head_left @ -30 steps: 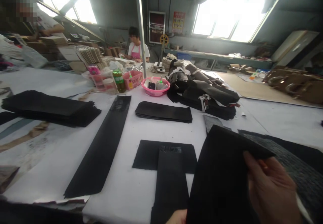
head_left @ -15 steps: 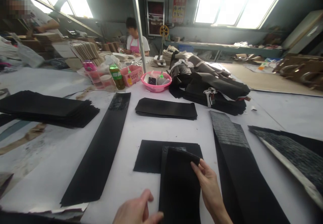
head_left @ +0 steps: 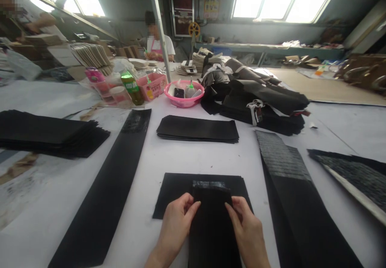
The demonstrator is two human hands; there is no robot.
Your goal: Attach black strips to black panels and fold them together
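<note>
Both hands pinch the opposite long edges of a black strip [head_left: 212,227] near its far end. My left hand [head_left: 177,221] is closed on the left edge, my right hand [head_left: 247,227] on the right edge. Just beyond the strip's far end shows a shiny, glue-like band [head_left: 208,184]. Beneath lies a black rectangular sheet [head_left: 175,189], partly covered by the strip and my hands. To the left rests a long black strip [head_left: 111,187] with a shiny patch at its far end. On the right are overlapping black strips [head_left: 301,203] with a greyish, streaked far end.
A stack of black pieces [head_left: 197,129] lies ahead, a larger stack [head_left: 51,133] at left. Farther back stand a pink basin [head_left: 184,102], a green-labelled bottle [head_left: 132,89] and a dark material heap [head_left: 262,99]. Two people work behind the table; a metal post [head_left: 161,30] rises there.
My left hand has moved forward and right and taken hold of the strip's left edge. The strip's lifted far corner has come down and squared up. The view has shifted slightly.
</note>
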